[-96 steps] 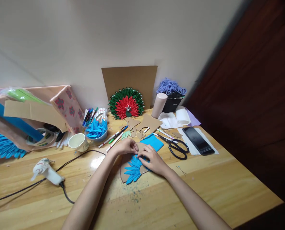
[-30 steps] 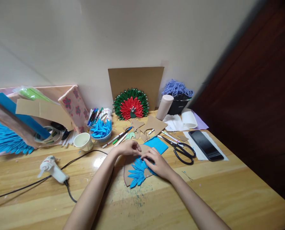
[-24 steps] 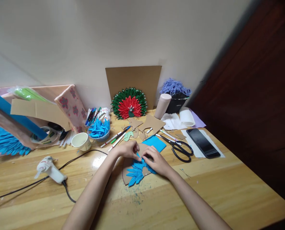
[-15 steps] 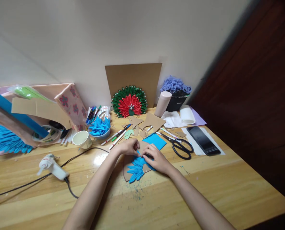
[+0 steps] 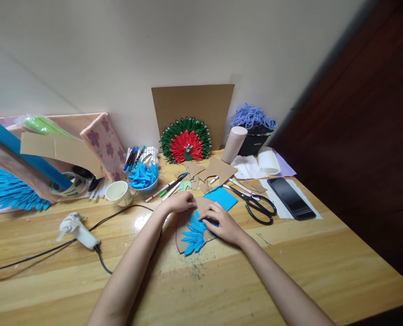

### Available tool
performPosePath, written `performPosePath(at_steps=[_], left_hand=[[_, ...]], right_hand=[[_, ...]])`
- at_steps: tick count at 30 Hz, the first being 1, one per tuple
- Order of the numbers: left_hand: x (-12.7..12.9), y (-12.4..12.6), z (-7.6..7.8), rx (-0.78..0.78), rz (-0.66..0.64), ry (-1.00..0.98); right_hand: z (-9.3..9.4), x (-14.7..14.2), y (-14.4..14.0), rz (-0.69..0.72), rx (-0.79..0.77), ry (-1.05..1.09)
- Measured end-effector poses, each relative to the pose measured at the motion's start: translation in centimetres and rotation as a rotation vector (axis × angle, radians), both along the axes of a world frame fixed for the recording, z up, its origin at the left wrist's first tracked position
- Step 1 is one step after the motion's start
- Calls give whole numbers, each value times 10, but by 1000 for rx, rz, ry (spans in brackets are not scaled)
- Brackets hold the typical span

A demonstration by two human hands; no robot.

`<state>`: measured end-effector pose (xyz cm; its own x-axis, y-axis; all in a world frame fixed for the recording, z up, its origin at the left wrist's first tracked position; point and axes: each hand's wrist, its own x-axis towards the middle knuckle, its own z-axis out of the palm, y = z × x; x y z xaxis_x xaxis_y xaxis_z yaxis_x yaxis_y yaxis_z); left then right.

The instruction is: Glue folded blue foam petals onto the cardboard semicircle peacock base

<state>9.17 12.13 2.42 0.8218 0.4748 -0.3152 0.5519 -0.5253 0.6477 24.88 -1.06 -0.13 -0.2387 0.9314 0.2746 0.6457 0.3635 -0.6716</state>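
A rounded piece of cardboard [image 5: 183, 221] lies flat on the table before me, with blue paper petals [image 5: 195, 236] fanned over its middle. At its upper left rests my left hand [image 5: 181, 201], fingers curled in; whatever they hold, if anything, is hidden. My right hand [image 5: 220, 222] lies over the right side of the fan, its thumb and fingertips closed on a blue petal near the centre. Part of the fan is covered by that hand. Just beyond my hands is a folded blue sheet [image 5: 223, 198].
Black scissors [image 5: 258, 208] and a phone [image 5: 291, 199] lie to the right. A white glue gun [image 5: 81, 231] with its cord is at left. Behind are a paper cup [image 5: 119, 194], a bowl of blue petals [image 5: 143, 178], markers, cardboard scraps [image 5: 220, 171] and a red-green paper peacock [image 5: 186, 141].
My left hand has drawn slightly away from the petal at the fan's top, its fingers curling in. My right hand stays on the fan. The whole view has shifted a little.
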Motion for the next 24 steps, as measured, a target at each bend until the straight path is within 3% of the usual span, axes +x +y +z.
performPosePath(at_steps=[16, 19, 24], left_hand=[[4, -3, -10, 41, -30, -24], [3, -1, -7, 15, -19, -43], [-1, 0, 0, -53, 114, -166]], right_hand=[[-1, 1, 0, -3, -9, 16], [-3, 2, 2, -82, -9, 74], [-8, 4, 5, -288, -10, 226]])
